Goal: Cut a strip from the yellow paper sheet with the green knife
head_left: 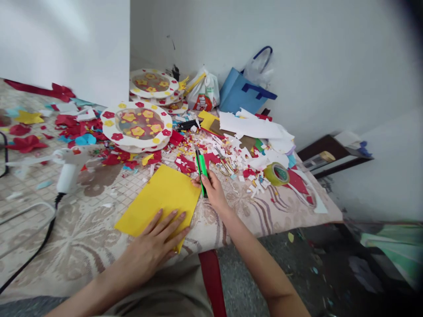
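A yellow sheet of paper lies on the patterned tablecloth near the front edge. My left hand lies flat on the sheet's near corner, fingers stretched out and pressing it down. My right hand is closed around a green utility knife and holds it upright at the sheet's right edge, tip toward the paper.
A white glue gun with a black cord lies at left. Decorated white plates with red and yellow flowers stand behind, amid paper scraps. Scissors, a tape roll, white papers, a blue bag and a plastic bag sit at right and back.
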Demonstrator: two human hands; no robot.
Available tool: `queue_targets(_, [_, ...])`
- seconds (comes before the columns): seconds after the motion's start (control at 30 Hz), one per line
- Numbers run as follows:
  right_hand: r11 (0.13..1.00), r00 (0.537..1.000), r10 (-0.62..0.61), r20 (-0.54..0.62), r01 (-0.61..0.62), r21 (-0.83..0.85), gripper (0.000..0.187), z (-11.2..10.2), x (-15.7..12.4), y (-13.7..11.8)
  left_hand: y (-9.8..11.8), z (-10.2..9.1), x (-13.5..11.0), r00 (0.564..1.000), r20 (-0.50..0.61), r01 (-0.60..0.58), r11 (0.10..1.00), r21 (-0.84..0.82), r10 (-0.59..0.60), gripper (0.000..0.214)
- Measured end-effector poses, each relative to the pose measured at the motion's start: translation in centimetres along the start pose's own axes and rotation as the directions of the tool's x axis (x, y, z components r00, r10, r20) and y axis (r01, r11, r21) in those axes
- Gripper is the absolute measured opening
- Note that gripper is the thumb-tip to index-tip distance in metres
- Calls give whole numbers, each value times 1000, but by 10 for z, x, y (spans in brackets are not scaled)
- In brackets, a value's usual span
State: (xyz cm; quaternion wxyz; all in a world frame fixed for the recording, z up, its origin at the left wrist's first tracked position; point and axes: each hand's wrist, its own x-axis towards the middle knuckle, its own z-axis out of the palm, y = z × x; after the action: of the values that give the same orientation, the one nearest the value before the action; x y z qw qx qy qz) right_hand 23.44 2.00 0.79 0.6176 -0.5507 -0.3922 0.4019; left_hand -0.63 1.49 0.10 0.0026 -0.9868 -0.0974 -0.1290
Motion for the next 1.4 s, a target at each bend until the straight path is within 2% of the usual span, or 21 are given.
queue_targets(0.1, [999, 999, -32, 21, 32, -10, 23, 8, -16, -11, 0, 0, 2, 1000, 10, -4, 1000, -17, 4, 55])
queue_targets(0.2, [1000, 986, 9, 166, -7, -13, 22, 19, -38, -19, 0, -1, 3, 1000, 1, -3, 1000, -22, 3, 55])
queue_targets(0.27, [994, 960, 61, 273, -34, -102, 23, 24, -49, -20, 0, -1, 3, 1000, -11, 1, 999, -32, -2, 54])
queue_targets(0.37, [984, 945, 94, 314, -39, -175, 26, 25, -50, -13, 0, -1, 2, 1000, -23, 2, 999, -32, -3, 53])
queue_targets(0.53, [986, 982, 66, 174, -38, -159, 26, 13, -25, -1, 2, 1, 1, 999, -37, 24, 1000, -7, -24, 58])
queue_targets(0.67, [984, 995, 41, 92, -25, -175, 27, 7, -10, 0, 5, 1, -3, 999, -41, 25, 999, 30, -24, 55])
queue_targets(0.97, [994, 997, 47, 59, -41, -106, 30, 8, -8, 0, 14, -2, -34, 999, 35, -2, 1000, -1, 2, 56])
queue_targets(1.27, [992, 990, -61, -128, 46, -120, 27, 0, -6, 8, 15, -5, -32, 1000, 8, -1, 999, 40, 0, 48])
queue_targets(1.4, [990, 984, -80, -160, 60, -128, 25, -3, -7, 12, 17, -3, -33, 1000, -22, 5, 997, 81, -4, 51])
